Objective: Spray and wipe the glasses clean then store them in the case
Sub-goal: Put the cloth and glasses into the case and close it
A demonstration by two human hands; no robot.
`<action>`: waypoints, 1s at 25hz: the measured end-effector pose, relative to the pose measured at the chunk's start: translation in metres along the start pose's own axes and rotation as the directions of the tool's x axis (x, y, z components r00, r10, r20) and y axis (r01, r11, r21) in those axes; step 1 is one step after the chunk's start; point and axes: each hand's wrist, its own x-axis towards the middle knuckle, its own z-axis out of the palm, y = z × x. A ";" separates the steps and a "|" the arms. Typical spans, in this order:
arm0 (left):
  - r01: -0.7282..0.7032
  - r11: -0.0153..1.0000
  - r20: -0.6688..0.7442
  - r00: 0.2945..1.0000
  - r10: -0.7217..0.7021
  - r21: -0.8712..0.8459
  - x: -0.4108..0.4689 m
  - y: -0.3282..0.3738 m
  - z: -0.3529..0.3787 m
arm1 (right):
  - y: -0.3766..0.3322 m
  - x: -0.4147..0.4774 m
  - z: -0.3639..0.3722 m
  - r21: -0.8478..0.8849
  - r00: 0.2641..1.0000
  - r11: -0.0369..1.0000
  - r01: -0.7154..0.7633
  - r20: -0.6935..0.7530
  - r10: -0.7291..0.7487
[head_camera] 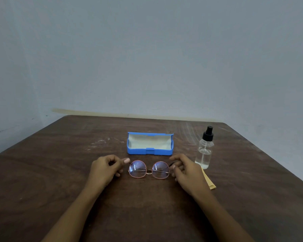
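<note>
Round glasses (149, 169) with a thin pink-gold frame lie in the middle of the brown table, arms folded behind the lenses. My left hand (106, 169) pinches their left end and my right hand (185, 171) pinches their right end. Just behind them sits a blue case (150, 151), lid open, with a pale lining and nothing inside. To the right stands a clear spray bottle (204, 151) with a black pump top. A yellow cloth (208, 180) lies flat under and beside my right hand, mostly hidden by it.
The wooden table (59, 172) has pale scuff marks on its far side. A plain grey-blue wall rises behind the far edge. The table's right edge runs diagonally past the bottle.
</note>
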 end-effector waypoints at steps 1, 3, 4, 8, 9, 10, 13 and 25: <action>-0.016 1.000 -0.055 0.998 0.017 0.015 0.000 0.000 0.000 | 0.000 0.000 0.000 -0.008 1.000 1.000 0.014 -0.027 -0.015; -0.129 0.990 -0.188 0.972 0.137 0.055 0.000 0.003 -0.001 | -0.001 0.001 0.000 -0.016 0.992 0.998 0.067 -0.105 -0.069; -0.227 0.971 -0.239 0.941 0.238 0.075 -0.001 0.005 -0.001 | -0.001 0.001 -0.001 -0.013 0.983 0.995 0.100 -0.150 -0.101; -0.537 0.838 -0.189 0.817 0.545 0.096 -0.016 0.022 0.015 | -0.006 -0.001 -0.007 0.032 0.950 0.985 0.167 -0.271 -0.152; -0.581 0.808 -0.143 0.796 0.588 0.093 -0.020 0.027 0.023 | -0.006 -0.001 -0.010 0.050 0.944 0.984 0.169 -0.294 -0.147; -0.619 0.780 -0.088 0.776 0.625 0.088 -0.024 0.033 0.033 | -0.005 -0.001 -0.014 0.054 0.936 0.983 0.173 -0.321 -0.147; -0.693 0.717 0.084 0.721 0.688 0.078 -0.031 0.048 0.070 | 0.002 -0.003 -0.033 0.038 0.910 0.984 0.173 -0.387 -0.145; -0.683 0.683 0.396 0.720 0.570 0.258 -0.054 0.055 0.147 | 0.039 -0.025 -0.062 -0.047 0.929 0.980 -0.195 -0.330 0.169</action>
